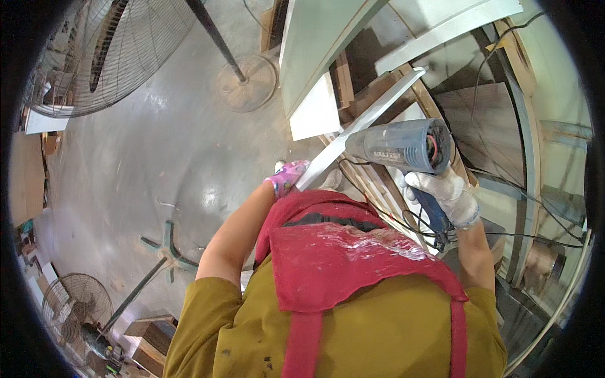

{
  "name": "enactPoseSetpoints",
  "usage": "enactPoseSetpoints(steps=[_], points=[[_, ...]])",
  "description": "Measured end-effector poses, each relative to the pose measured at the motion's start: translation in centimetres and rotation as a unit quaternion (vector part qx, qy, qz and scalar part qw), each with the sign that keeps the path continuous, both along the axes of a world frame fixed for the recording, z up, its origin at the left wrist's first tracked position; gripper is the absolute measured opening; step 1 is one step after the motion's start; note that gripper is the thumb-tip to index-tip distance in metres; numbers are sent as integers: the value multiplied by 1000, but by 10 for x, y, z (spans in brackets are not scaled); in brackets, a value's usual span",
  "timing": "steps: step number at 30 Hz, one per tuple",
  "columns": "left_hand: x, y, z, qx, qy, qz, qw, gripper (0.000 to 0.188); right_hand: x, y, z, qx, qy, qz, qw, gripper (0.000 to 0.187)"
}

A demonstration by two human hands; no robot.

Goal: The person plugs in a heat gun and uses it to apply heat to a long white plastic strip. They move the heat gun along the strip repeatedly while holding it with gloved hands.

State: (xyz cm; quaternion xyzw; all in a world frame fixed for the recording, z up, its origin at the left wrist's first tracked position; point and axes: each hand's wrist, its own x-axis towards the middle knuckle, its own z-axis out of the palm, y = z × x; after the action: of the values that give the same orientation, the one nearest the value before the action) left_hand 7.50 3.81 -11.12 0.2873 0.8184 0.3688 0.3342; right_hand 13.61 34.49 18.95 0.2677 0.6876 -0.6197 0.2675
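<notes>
My right hand (450, 196), in a white glove, grips the handle of a blue-grey heat gun (400, 146). The gun's rear end is uncovered, and a red wire shows inside. Its front points left, against or just over a long white strip (384, 104); whether they touch I cannot tell. The strip slants from my waist up to the far right. Around its near end, my left hand (290, 176) is closed, in a pink patterned glove. The palm side of that hand is hidden.
A dark cable (498, 234) runs from the gun's handle to the right. Pale panels (334, 44) and wooden slats (378, 186) stand ahead. On the left are a large caged fan (126, 50), its round base (246, 83), and a smaller fan (75, 309) on a green cross-shaped foot (169, 242).
</notes>
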Motion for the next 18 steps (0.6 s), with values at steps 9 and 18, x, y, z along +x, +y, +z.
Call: enactPoseSetpoints(steps=[9,18], points=[[8,-1,-15,15,-280,176,944,28,-10,36,-16,66,76,-78,992,25],[9,-7,-25,-24,-261,105,959,34,-25,65,-30,114,83,-92,986,25]])
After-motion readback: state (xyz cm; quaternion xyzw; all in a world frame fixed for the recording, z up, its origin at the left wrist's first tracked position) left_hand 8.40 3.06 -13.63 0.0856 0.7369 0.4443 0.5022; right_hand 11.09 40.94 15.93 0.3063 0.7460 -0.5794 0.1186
